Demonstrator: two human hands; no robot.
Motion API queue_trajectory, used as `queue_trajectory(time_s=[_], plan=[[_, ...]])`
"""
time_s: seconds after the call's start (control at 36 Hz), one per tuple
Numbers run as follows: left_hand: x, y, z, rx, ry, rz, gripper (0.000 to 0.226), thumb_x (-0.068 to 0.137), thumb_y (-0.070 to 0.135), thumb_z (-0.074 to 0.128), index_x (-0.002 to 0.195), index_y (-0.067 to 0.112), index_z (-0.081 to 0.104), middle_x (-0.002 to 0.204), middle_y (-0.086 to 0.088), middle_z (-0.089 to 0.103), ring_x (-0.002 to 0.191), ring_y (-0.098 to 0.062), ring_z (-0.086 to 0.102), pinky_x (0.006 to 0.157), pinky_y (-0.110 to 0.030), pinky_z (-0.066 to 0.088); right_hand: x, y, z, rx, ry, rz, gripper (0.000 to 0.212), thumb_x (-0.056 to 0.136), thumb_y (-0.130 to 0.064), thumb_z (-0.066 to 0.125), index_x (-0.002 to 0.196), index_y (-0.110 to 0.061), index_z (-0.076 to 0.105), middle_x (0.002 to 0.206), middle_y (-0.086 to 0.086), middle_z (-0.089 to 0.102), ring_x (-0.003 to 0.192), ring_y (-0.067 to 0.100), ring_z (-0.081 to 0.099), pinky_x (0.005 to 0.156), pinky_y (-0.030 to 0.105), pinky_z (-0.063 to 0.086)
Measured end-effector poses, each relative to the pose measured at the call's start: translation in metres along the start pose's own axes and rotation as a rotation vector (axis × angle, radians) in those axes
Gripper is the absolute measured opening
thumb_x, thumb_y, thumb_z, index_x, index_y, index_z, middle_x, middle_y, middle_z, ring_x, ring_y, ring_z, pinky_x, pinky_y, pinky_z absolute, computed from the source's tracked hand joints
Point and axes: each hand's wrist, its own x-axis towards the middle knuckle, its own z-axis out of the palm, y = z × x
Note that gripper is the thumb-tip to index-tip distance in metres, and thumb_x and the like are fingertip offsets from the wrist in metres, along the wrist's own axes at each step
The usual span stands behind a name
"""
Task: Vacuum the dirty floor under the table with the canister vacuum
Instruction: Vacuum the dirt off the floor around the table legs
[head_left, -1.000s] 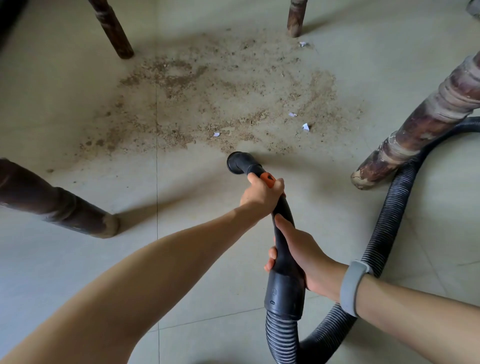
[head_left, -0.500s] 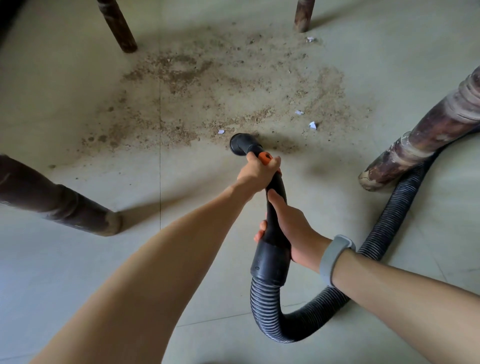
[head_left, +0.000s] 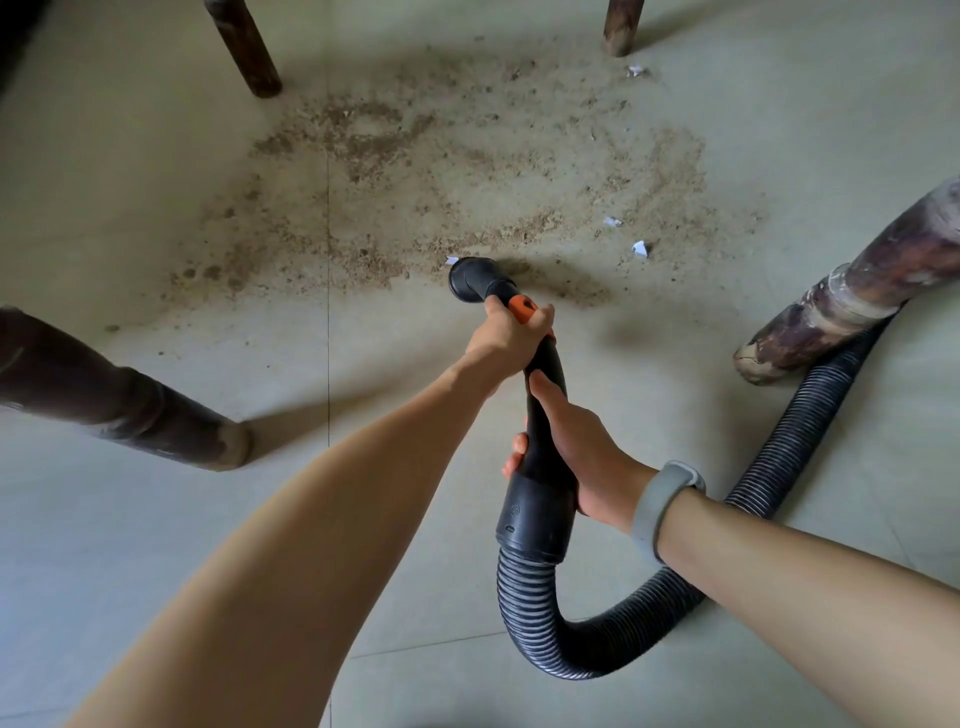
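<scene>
Both hands, left hand (head_left: 506, 343) and right hand (head_left: 576, 457), grip our black plastic vacuum wand (head_left: 543, 415); we should sweep its round nozzle (head_left: 470, 278) slowly across the brown sawdust-like dirt (head_left: 441, 171).

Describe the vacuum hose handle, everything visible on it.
The vacuum hose handle is a curved black plastic tube with a flared round nozzle at the edge of the dirt patch and an orange slider on top. The left hand grips it near the slider, the right hand lower down. Its collar joins the ribbed black hose lying on the floor.
</scene>
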Motion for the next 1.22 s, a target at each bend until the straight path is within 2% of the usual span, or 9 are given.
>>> queue_trajectory(time_s=[0.42,0.5,0.58,0.64,0.72,0.81,0.86,1.03,1.22], plan=[[0.009,-0.011,-0.026,-0.059,-0.008,-0.093,0.049,0.096,0.038,0.048,0.129,0.005,0.035,0.109,-0.017,0.056,0.087,-0.028,0.060,0.064,-0.035,0.052,0.001,0.010,0.014,-0.170,-0.091,-0.140,0.033,0.092,-0.036,0.061,0.083,-0.008,0.045,0.063,0.011,0.052,0.053,0.025,0.054,0.050,0.026,0.053],[0.007,-0.016,-0.029,-0.098,-0.022,-0.102,0.045,0.099,0.036,0.044,0.130,0.006,0.033,0.091,-0.006,0.053,0.071,-0.016,0.054,0.050,-0.028,0.044,0.002,0.021,0.007,-0.236,-0.132,-0.182,0.027,0.090,-0.030,0.065,0.086,-0.008,0.050,0.066,0.010,0.059,0.061,0.027,0.061,0.065,0.034,0.058],[0.005,-0.021,-0.033,-0.151,-0.019,-0.119,0.043,0.100,0.036,0.043,0.132,0.009,0.034,0.084,-0.001,0.051,0.071,-0.015,0.054,0.055,-0.028,0.046,0.002,0.041,-0.002,-0.444,-0.147,-0.216,0.028,0.086,-0.034,0.069,0.090,-0.010,0.056,0.080,0.010,0.067,0.081,0.033,0.068,0.089,0.048,0.055],[0.003,-0.025,-0.035,-0.191,-0.026,-0.139,0.041,0.100,0.035,0.043,0.132,0.011,0.036,0.084,0.000,0.052,0.073,-0.014,0.055,0.062,-0.030,0.047,-0.001,0.051,-0.006,-0.544,-0.153,-0.210,0.029,0.085,-0.037,0.070,0.094,-0.014,0.056,0.084,0.006,0.065,0.080,0.025,0.068,0.074,0.035,0.057],[-0.002,-0.029,-0.041,-0.221,-0.040,-0.158,0.036,0.100,0.034,0.042,0.130,0.014,0.037,0.084,0.001,0.053,0.073,-0.013,0.055,0.060,-0.028,0.047,-0.008,0.062,-0.007,-0.567,-0.128,-0.203,0.030,0.087,-0.035,0.067,0.103,-0.014,0.053,0.082,-0.001,0.058,0.063,0.007,0.057,0.046,0.013,0.039],[-0.006,-0.031,-0.046,-0.297,-0.034,-0.186,0.038,0.100,0.035,0.042,0.131,0.013,0.037,0.089,-0.003,0.055,0.081,-0.020,0.060,0.072,-0.037,0.054,-0.011,0.069,-0.008,-0.548,-0.131,-0.270,0.032,0.084,-0.026,0.072,0.105,-0.016,0.050,0.085,-0.001,0.059,0.064,0.001,0.060,0.053,0.010,0.042],[-0.010,-0.032,-0.049,-0.365,-0.029,-0.212,0.040,0.100,0.037,0.042,0.131,0.013,0.036,0.092,-0.008,0.055,0.085,-0.030,0.064,0.077,-0.044,0.057,-0.012,0.074,-0.007,-0.602,-0.133,-0.323,0.038,0.080,-0.024,0.076,0.104,-0.018,0.048,0.088,0.000,0.061,0.072,0.006,0.064,0.064,0.018,0.049],[-0.023,-0.033,-0.054,-0.623,0.041,-0.309,0.038,0.099,0.040,0.043,0.122,0.010,0.038,0.088,-0.012,0.048,0.060,-0.027,0.060,0.058,-0.038,0.058,-0.011,0.071,-0.002,-0.753,-0.103,-0.410,0.034,0.080,-0.025,0.073,0.102,-0.019,0.048,0.088,0.000,0.062,0.078,0.013,0.063,0.072,0.025,0.053],[-0.034,-0.042,-0.059,-0.766,0.151,-0.348,0.033,0.100,0.042,0.040,0.102,0.009,0.041,0.079,-0.011,0.045,0.058,-0.025,0.054,0.060,-0.038,0.057,-0.008,0.069,0.001,-0.828,-0.167,-0.432,0.027,0.082,-0.021,0.071,0.099,-0.020,0.050,0.084,-0.004,0.060,0.072,0.005,0.059,0.066,0.013,0.045]])
